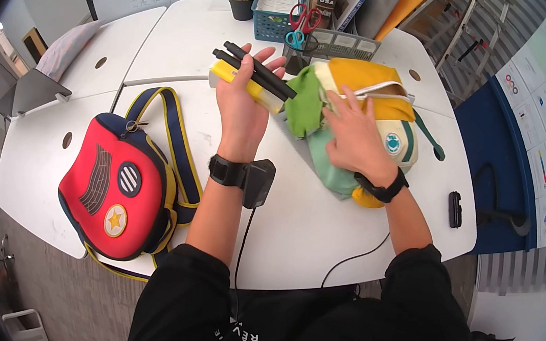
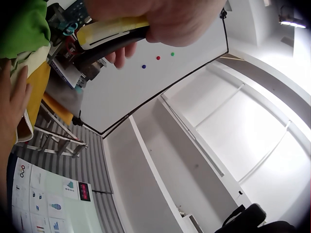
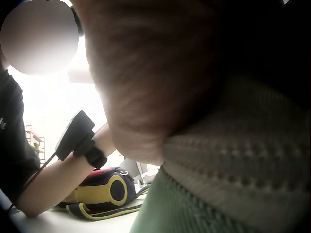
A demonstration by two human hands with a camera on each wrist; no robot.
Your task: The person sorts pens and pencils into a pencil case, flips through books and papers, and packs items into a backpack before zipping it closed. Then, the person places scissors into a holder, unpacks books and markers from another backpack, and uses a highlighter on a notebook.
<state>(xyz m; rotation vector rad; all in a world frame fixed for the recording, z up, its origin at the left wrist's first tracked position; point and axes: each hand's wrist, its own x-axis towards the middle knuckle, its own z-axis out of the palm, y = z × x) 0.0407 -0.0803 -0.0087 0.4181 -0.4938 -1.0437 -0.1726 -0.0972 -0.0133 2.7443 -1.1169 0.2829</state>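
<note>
My left hand (image 1: 241, 122), palm up over the table, grips two black marker-like sticks (image 1: 275, 82) together with a yellow, partly see-through flat item (image 1: 229, 72). The thumb lies across them, and their ends reach toward a green flap. In the left wrist view the yellow item (image 2: 104, 33) sits against a black stick. My right hand (image 1: 362, 140) rests with its fingers extended on a yellow, cream and green backpack (image 1: 359, 75), beside its unzipped opening. The backpack lies on the table; its inside is hidden. In the right wrist view, the hand's underside (image 3: 146, 87) lies close against the fabric.
A red and navy backpack (image 1: 124, 186) lies at the left, its strap (image 1: 173, 124) looped behind. At the back stand a potted plant (image 1: 241, 6), a blue basket (image 1: 270, 24), scissors (image 1: 297, 30) and a file rack (image 1: 343, 46). A small black case (image 1: 455, 210) lies at the right edge.
</note>
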